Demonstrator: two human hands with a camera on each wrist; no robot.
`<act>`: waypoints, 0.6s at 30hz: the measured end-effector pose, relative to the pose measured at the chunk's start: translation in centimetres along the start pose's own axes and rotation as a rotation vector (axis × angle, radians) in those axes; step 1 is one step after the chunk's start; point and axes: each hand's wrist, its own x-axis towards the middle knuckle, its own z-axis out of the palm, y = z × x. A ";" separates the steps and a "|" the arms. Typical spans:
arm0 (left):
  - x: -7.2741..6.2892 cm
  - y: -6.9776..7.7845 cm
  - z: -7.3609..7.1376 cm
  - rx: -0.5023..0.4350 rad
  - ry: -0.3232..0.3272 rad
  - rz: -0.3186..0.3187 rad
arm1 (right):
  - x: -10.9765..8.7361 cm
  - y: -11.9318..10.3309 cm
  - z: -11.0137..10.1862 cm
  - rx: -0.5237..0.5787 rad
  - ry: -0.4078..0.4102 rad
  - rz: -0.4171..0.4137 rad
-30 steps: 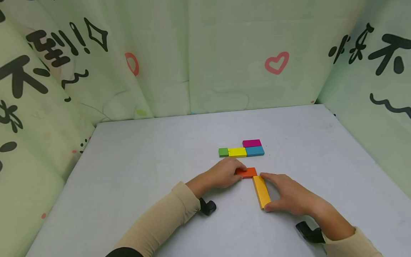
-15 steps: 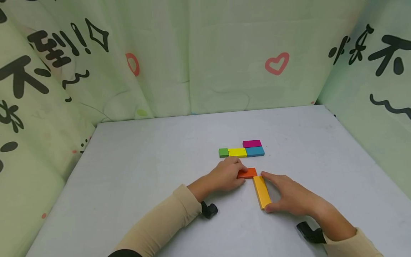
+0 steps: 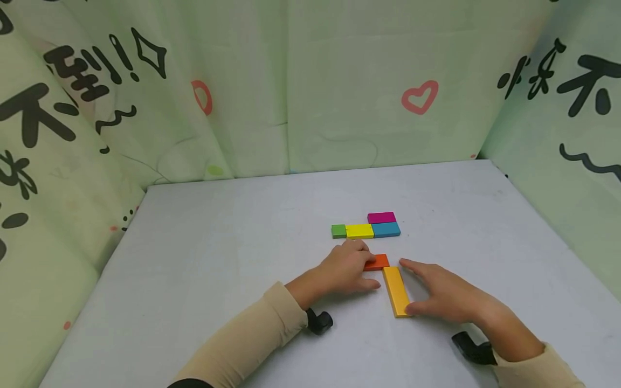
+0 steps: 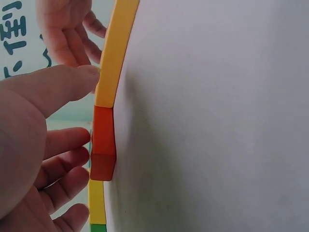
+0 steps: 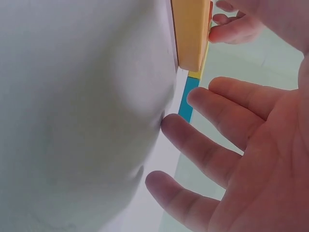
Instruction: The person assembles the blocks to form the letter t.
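An orange block (image 3: 378, 263) lies flat, with a longer amber block (image 3: 396, 292) running from its near right corner toward me. My left hand (image 3: 341, 268) is at the orange block's left end; its fingertips touch or nearly touch the block, and its thumb is stretched out apart from it. Beside the amber block's right side is my right hand (image 3: 448, 292), fingers spread, thumb at the block's near end. The right wrist view shows those extended fingers (image 5: 207, 150) holding nothing. In the left wrist view the orange block (image 4: 103, 140) meets the amber block (image 4: 113, 58) end to end.
Behind the hands a row of green (image 3: 338, 231), yellow (image 3: 359, 231) and blue (image 3: 386, 230) blocks lies on the white table (image 3: 218, 242). A magenta block (image 3: 381, 217) sits against the blue one's far side. Printed green curtains (image 3: 339, 97) surround the table.
My left thumb has come away from the orange block and stretched toward the amber one. The right hand's fingers have moved slightly right, off the amber block's far end. The blocks look unmoved.
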 end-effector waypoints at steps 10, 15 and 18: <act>0.2 0.5 0.1 0.039 0.009 0.044 | -0.1 0.1 0.1 -0.001 0.001 0.011; 0.2 0.7 0.2 0.062 0.026 0.055 | -0.1 0.0 -0.1 -0.014 -0.003 0.023; 0.1 0.9 0.2 0.063 0.027 0.055 | -0.1 0.0 -0.3 -0.025 0.001 0.013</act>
